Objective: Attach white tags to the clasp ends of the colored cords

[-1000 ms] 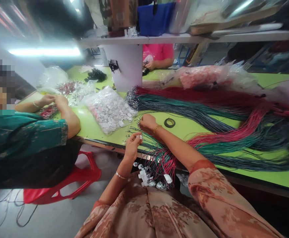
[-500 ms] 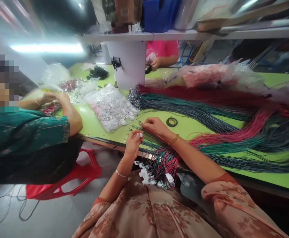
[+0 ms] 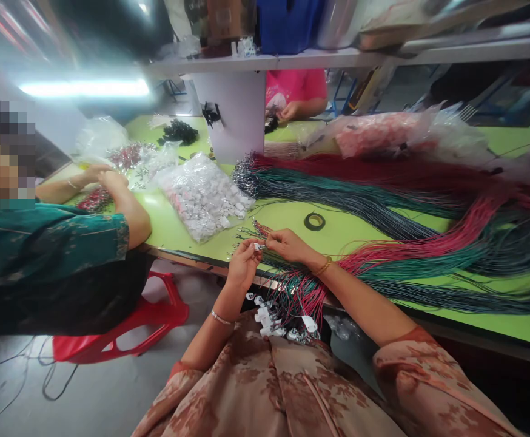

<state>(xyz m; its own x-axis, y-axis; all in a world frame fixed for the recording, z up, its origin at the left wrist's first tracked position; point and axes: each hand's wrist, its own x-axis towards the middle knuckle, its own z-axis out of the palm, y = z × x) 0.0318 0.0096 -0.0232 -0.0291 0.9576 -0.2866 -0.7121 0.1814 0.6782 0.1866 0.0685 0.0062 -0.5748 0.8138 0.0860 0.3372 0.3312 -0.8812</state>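
Note:
My left hand pinches a small white connector at the table's front edge. Close beside it on the right, my right hand is closed, its fingertips at the connector; a thin wire seems to be between them, too small to make out surely. Red, green and black wires run across the table under my right forearm. Wire ends with metal tips lie just behind my hands. Several white connectors on wires hang at my lap.
A clear bag of white parts lies left of the wires, a black tape roll behind my right hand. A person in green works at left, another in pink across. A red stool stands at lower left.
My right hand has moved from the wire tips down and toward me, to the white connector in my left hand. My left hand has barely moved.

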